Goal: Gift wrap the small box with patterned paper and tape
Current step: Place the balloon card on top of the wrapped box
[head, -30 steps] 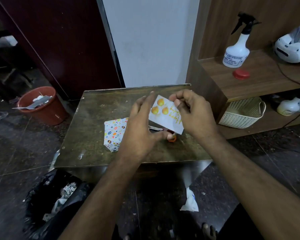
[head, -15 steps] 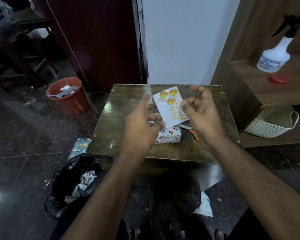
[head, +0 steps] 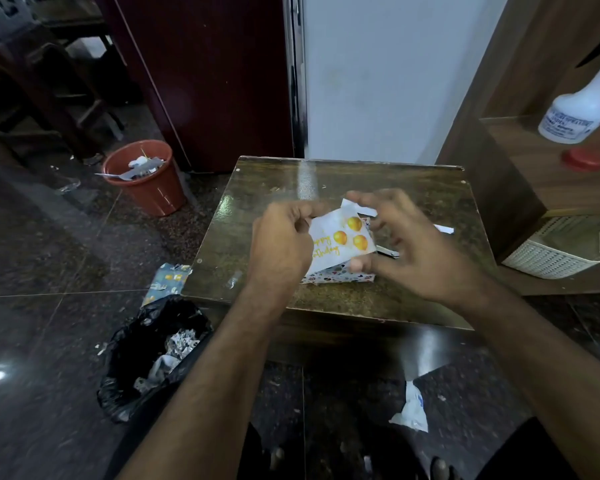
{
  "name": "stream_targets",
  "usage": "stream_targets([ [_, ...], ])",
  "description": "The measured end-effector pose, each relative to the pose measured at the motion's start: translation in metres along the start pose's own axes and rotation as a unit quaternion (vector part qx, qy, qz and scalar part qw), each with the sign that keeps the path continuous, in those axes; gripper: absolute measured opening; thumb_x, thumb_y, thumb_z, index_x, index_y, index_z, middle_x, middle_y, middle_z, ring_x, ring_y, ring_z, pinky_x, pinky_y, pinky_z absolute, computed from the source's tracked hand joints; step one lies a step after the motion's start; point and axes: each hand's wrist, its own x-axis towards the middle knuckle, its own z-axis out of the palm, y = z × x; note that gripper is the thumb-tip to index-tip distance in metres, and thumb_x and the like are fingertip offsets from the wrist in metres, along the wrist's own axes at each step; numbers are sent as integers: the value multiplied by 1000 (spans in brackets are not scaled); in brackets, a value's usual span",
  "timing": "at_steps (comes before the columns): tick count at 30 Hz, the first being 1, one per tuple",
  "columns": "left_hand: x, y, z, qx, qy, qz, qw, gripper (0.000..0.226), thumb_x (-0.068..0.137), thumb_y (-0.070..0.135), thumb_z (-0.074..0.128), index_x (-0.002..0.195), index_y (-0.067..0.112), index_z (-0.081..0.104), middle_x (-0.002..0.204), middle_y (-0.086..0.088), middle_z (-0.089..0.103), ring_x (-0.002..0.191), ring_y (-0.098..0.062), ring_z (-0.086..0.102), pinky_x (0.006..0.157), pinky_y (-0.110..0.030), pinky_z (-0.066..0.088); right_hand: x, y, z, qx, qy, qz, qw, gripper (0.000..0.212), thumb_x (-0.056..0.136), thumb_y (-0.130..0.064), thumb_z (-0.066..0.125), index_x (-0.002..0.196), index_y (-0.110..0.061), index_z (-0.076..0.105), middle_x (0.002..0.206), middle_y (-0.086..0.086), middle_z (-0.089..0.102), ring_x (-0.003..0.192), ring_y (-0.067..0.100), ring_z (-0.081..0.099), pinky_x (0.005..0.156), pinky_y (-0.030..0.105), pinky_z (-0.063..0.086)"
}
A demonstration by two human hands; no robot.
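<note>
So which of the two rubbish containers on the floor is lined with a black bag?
The near one beside the table's front left corner, holding crumpled paper. The other is a bare orange bucket farther back by the dark red door.

Single view only: I read a head-worn wide-angle camera, looking forward and steeply down from close above the bench (head: 343, 174). Bench sits centre frame, floor (head: 49, 271) left and near, shelf (head: 551, 188) at far right. Edges bow visibly.
</note>
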Motion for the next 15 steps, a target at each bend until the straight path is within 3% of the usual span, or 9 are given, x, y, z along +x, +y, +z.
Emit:
stream_targets([
  [2, 1, -1, 0, 11, -19, 6, 1000, 46, 99, -6, 47, 105, 24, 81, 94, -4, 77, 77, -16, 70, 51, -25, 51, -2, 0, 2, -107, -59, -35, 992, 96, 74, -70, 77, 156, -37, 38, 150, -12, 40, 137, 6, 36, 110, 28, 33],
  [3, 0, -1, 0, 19, -32, 9, 999, 42, 101, -4, 47, 108, 22, 80, 95, -1, 76, 74, -11, 67, 50, -20, 47, -3, -2, 4, -130, -74, -38, 988, 100, 72, -72, 75, 157, -37, 35, 154, -13, 38, 140, 6, 32, 113, 34, 29],
  [5, -1, -1, 1, 31, -46, 10, 998, 40, 104, 0, 48, 106, 22, 80, 94, 2, 75, 72, -5, 65, 49, -9, 42, -3, -5, 6, -130, -80, -22, 988, 101, 74, -69, 76, 158, -36, 31, 154, -14, 41, 139, 6, 32, 116, 40, 29],
  [7, -3, 1, 1, 34, -39, 10, 999, 39, 103, 1, 48, 101, 22, 81, 91, 1, 75, 71, -6, 67, 45, -8, 41, -3, -7, 4, -120, -67, -4, 990, 100, 73, -71, 75, 156, -36, 31, 151, -14, 46, 137, 7, 36, 116, 46, 32],
  [9, -5, 3, -1, 29, -26, 13, 999, 31, 103, 6, 54, 102, 23, 79, 93, 4, 74, 73, -5, 67, 46, -8, 42, -3, -11, 3, -121, -70, 6, 990, 104, 70, -79, 69, 156, -35, 30, 150, -13, 47, 136, 8, 37, 114, 43, 33],
  [12, -7, 2, -6, 36, -8, 36, 999, 17, 100, 18, 66, 114, 23, 76, 103, 9, 74, 88, -1, 67, 67, -9, 52, 0, -11, 6, -160, -54, 3, 986, 102, 74, -71, 73, 157, -32, 29, 151, -9, 47, 136, 11, 40, 110, 37, 32],
  [15, -7, -5, -13, 64, 0, 53, 997, 32, 92, 29, 77, 123, 23, 73, 123, 7, 69, 112, -7, 63, 90, -25, 54, 4, -7, 8, -159, -9, 11, 987, 98, 77, -63, 77, 157, -30, 31, 150, -8, 48, 133, 13, 44, 110, 40, 36],
])
